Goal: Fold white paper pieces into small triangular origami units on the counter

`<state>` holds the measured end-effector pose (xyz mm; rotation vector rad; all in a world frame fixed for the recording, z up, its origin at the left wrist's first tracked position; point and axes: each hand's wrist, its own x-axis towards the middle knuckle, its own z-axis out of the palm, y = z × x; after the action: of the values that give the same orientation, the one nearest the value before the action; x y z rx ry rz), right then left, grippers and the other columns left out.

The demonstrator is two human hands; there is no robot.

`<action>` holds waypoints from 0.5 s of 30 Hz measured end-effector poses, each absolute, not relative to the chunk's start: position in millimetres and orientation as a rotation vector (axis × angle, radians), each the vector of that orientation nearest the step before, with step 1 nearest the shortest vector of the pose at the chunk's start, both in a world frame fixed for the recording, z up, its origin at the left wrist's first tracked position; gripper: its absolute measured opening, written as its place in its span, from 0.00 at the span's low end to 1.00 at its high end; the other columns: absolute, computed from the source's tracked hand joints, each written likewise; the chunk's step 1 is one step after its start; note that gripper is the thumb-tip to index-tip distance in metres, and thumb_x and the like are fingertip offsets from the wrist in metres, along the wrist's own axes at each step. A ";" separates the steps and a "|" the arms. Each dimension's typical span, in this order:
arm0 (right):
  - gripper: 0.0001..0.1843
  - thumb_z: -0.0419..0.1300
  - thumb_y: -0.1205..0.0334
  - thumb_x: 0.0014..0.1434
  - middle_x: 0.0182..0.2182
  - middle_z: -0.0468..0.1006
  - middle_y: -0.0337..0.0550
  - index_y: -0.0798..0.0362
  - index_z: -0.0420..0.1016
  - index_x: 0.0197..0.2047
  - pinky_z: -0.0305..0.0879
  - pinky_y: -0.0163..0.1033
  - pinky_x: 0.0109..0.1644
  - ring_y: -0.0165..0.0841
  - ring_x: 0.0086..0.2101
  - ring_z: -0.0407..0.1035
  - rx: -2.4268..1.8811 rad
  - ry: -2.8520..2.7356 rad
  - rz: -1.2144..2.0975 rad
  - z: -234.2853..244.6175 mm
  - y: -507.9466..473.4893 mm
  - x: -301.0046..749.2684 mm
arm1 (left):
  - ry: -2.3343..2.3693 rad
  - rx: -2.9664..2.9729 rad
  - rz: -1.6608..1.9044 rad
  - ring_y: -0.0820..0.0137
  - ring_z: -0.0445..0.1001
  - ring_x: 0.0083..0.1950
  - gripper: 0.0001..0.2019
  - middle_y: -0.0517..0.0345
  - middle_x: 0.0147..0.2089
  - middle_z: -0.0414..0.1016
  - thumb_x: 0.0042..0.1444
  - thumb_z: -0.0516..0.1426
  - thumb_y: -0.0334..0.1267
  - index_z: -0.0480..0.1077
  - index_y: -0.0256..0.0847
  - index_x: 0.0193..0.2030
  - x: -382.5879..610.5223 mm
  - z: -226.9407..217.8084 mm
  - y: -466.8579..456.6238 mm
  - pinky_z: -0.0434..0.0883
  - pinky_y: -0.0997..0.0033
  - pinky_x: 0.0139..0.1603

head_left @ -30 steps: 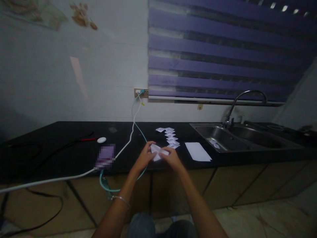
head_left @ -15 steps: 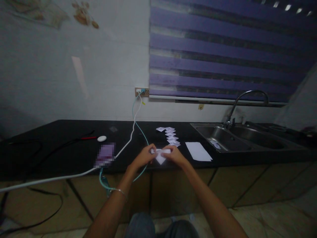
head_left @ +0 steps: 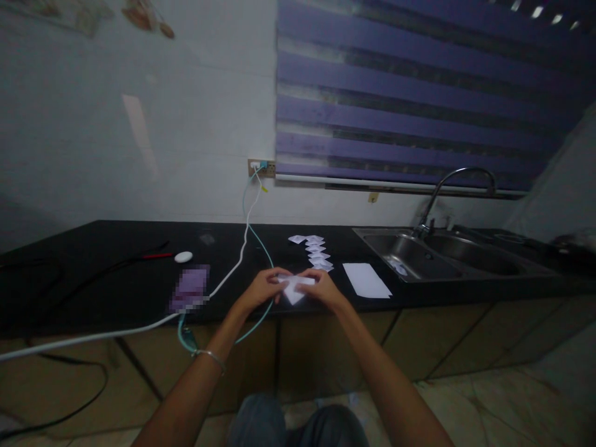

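My left grip (head_left: 270, 285) and right grip (head_left: 322, 287) pinch white folded paper (head_left: 293, 293) from opposite sides, near tabletop (head_left: 223, 245) front edge. Mid-fold step, I judge; next move calls for even thumb pressure, edges kept matched.

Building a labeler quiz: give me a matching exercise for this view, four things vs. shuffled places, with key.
Things:
1. white disc
2. pointed paper
3. flat sheets
4. folded pieces

Places:
A. outside the sink, close to its left edge
B. set close together beyond the hands
C. beside the red strip
D. held by left hand and right hand

Pairs: 1-C, 2-D, 3-A, 4-B
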<state>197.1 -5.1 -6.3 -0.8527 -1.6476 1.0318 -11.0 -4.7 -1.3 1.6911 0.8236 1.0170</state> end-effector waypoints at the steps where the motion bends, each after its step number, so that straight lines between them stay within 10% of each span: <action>1: 0.16 0.70 0.58 0.41 0.28 0.78 0.40 0.55 0.79 0.34 0.62 0.33 0.29 0.30 0.27 0.69 -0.862 -1.640 1.042 -7.0 -5.1 196.7 | 0.838 1.691 1.049 0.78 0.68 0.18 0.19 0.56 0.28 0.74 0.52 0.60 0.45 0.72 0.34 0.46 -11.5 -1.4 -4.4 0.63 0.79 0.19; 15: 0.19 0.69 0.58 0.44 0.22 0.75 0.38 0.56 0.76 0.39 0.60 0.31 0.23 0.27 0.19 0.66 -0.833 -1.529 1.088 -23.8 5.6 199.5 | 0.951 1.784 1.032 0.76 0.70 0.20 0.18 0.61 0.28 0.73 0.51 0.60 0.47 0.66 0.38 0.43 -7.8 -3.8 -6.6 0.64 0.80 0.19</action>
<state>199.5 5.6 -23.8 -0.8330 -1.5289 1.0883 -7.8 -6.6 -3.8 1.7843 0.9512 1.0322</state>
